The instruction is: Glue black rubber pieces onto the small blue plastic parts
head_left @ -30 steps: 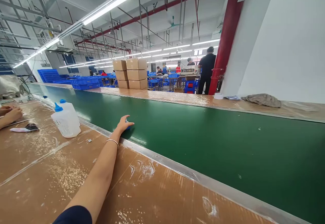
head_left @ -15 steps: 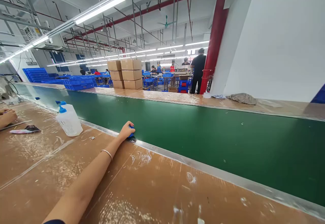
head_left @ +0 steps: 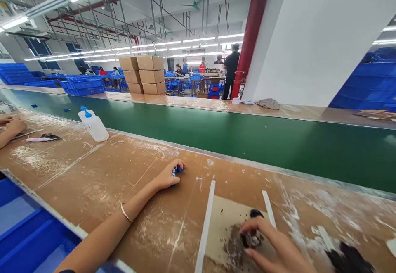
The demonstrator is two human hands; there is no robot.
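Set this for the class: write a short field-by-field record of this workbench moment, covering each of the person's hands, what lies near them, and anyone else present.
Left hand: grips a small blue plastic piece
Right hand: pinches a small dark piece on a beige sheet with dark smears
Work surface: brown paper-covered bench
On bench: white plastic bottle with blue cap
Beyond bench: green conveyor belt
Below bench: blue plastic crates
Co-worker: another person's hands at far left

Your left hand drew the blue piece back onto the bench; your right hand appeared over a stained card.
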